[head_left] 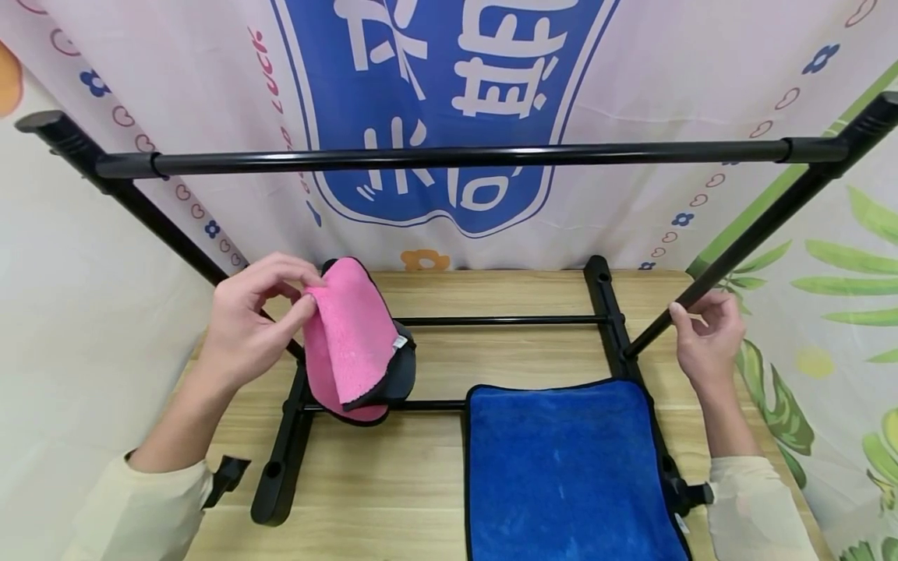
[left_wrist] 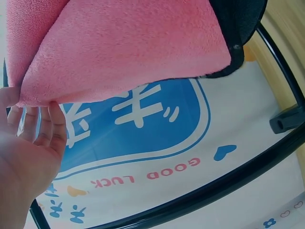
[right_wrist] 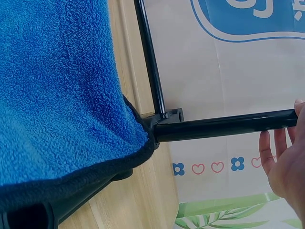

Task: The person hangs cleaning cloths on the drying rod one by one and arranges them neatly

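1. Pinching a pink cloth (head_left: 356,327) by its upper edge, left of the picture's centre, the left hand (head_left: 245,327) brings thumb and fingertips together, probably so the folded fabric can hang down freely.
2. At the right of the head view, the right hand (head_left: 712,343) lightly grips the slanting upright (head_left: 758,231) of a black rack (head_left: 463,158), thumb opposite fingers, perhaps to steady it.
3. Below the left hand, the pink cloth hangs across the near lower bar (head_left: 435,405); whether it touches, I cannot tell.
4. A blue cloth (head_left: 561,467) lies spread at lower right above the table (head_left: 400,491), covering that bar's right end, seemingly supported by it.
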Motion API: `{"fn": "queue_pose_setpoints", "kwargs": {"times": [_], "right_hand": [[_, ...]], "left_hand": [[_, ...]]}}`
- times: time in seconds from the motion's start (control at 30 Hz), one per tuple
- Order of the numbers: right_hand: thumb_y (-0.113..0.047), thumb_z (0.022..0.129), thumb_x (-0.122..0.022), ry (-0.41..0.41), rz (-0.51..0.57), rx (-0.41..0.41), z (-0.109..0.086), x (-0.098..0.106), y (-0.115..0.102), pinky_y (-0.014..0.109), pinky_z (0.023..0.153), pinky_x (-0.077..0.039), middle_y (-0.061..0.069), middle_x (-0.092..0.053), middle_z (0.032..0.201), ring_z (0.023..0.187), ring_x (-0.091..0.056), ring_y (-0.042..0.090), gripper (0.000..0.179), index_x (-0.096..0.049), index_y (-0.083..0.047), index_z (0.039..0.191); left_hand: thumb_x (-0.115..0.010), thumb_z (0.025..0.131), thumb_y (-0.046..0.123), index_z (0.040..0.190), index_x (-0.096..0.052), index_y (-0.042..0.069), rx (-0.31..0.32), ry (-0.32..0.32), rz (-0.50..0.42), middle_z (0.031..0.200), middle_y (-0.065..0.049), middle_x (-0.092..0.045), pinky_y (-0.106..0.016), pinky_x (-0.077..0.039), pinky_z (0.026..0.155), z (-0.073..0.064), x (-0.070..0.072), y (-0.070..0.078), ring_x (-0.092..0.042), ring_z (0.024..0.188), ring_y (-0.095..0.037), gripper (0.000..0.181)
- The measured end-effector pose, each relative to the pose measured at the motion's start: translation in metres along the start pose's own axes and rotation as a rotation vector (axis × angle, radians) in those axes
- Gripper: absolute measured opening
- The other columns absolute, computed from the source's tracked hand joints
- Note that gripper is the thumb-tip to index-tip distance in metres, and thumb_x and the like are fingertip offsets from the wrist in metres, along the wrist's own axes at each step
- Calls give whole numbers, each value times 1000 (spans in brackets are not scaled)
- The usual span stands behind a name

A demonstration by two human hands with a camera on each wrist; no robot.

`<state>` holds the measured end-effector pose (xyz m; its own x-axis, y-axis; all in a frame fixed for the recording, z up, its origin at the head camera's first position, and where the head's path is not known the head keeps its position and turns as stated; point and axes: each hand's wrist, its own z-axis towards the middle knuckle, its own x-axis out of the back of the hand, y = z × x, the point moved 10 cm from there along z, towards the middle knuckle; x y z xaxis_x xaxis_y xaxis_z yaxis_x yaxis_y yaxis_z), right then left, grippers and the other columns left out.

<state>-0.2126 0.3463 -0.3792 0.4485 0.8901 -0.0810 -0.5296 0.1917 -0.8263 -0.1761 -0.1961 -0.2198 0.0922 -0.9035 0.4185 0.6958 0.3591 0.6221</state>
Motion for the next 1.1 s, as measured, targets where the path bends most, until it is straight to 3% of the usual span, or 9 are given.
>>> {"fn": "queue_pose_setpoints", "kwargs": {"times": [0.2, 0.37, 0.47, 0.77, 1.1], "right_hand": [[20, 83, -65, 1, 19, -2, -1, -2, -4, 10, 62, -53, 0, -60, 84, 74, -63, 6, 22, -59, 4, 96], [21, 83, -64, -5, -1, 17, -1, -5, -11, 9, 61, -53, -2, -60, 84, 74, -62, 5, 17, -55, 13, 95], [21, 83, -65, 0, -7, 17, 0, 0, -2, 9, 61, -53, -2, -60, 84, 74, -63, 4, 18, -53, 16, 96], [19, 83, -67, -1, 24, 3, 0, 1, 2, 9, 61, -52, -1, -61, 84, 74, -63, 5, 20, -59, 6, 97], [20, 83, -66, 5, 26, -6, -1, 1, 1, 10, 61, -53, -1, -62, 85, 74, -63, 6, 24, -61, 1, 97]], "left_hand": [[-63, 81, -25, 90, -70, -9, -31, 23, -15, 95, -2, -70, -16, -53, 73, 7, 1, 7, -62, 86, -8, 20], [-62, 81, -26, 91, -69, -11, -46, 37, -34, 96, -1, -70, -17, -54, 74, 12, 0, 11, -63, 89, -9, 20], [-60, 81, -27, 92, -71, -11, -62, 72, -59, 96, -5, -71, -17, -54, 75, 15, 2, 14, -64, 90, -11, 23], [-61, 84, -24, 92, -70, -17, -95, 180, -128, 91, -20, -70, -20, -58, 78, 21, 10, 21, -67, 88, -17, 14], [-65, 82, -22, 93, -74, -14, -102, 292, -125, 91, -15, -73, -21, -59, 79, 29, 24, 27, -68, 86, -18, 16]]}}
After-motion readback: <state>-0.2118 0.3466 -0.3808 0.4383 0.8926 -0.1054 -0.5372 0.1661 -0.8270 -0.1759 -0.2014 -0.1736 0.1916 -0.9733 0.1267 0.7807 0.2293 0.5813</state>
